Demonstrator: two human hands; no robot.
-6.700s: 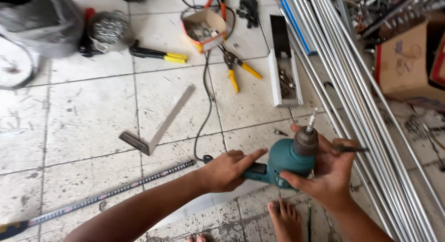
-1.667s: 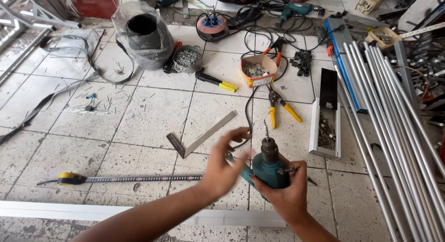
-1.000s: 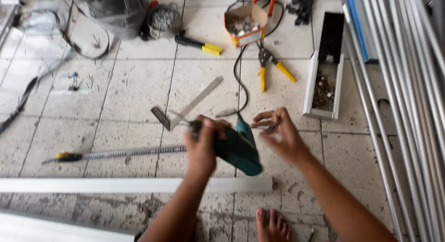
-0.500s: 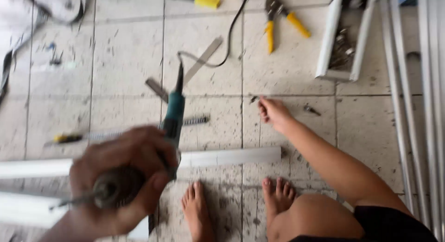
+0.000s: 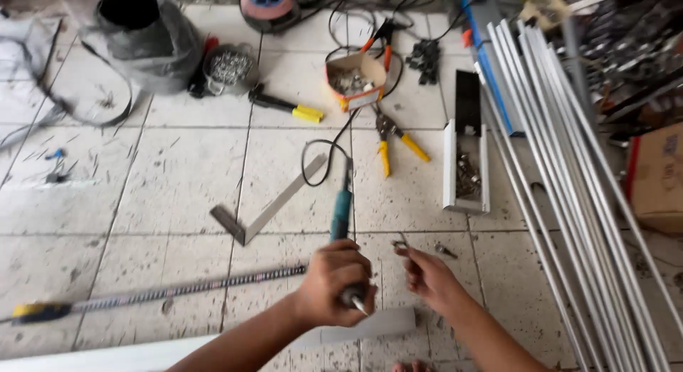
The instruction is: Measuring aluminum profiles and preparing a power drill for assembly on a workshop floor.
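The left hand [image 5: 333, 283] is clenching around the front of a teal electric drill [image 5: 341, 215], bit pointing back toward the person so the right hand [image 5: 427, 276], pinching a small dark screw [image 5: 400, 244], is meeting it just beside the chuck, over the tiled floor [image 5: 178, 180].

Left hand [image 5: 334, 283] grips teal drill [image 5: 341, 215]; right hand [image 5: 427, 276] pinches small screw [image 5: 400, 242]
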